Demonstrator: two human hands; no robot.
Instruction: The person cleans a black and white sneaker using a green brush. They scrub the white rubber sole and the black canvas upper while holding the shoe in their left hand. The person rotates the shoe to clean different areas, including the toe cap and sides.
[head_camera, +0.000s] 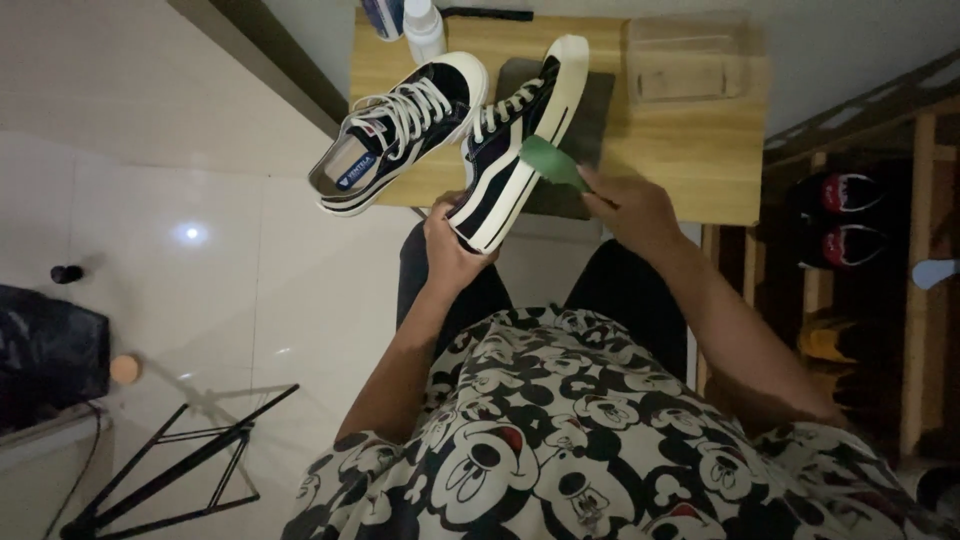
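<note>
My left hand (450, 245) grips the heel of a black canvas sneaker (505, 160) with a cream sole and white laces, held tilted on its side above the small wooden table (690, 150). My right hand (630, 205) holds a green cloth or sponge (550, 160) pressed against the sneaker's cream sole edge. The matching second sneaker (395, 130) rests on the table's left edge, its heel hanging over. A dark mat (590, 110) lies on the table under the held shoe.
A white bottle (423, 28) and a blue container (383, 18) stand at the table's far left. A clear plastic box (688, 60) sits at the far right. A wooden shoe rack (850, 230) with shoes is at right. A black stand (170, 465) lies on the white floor.
</note>
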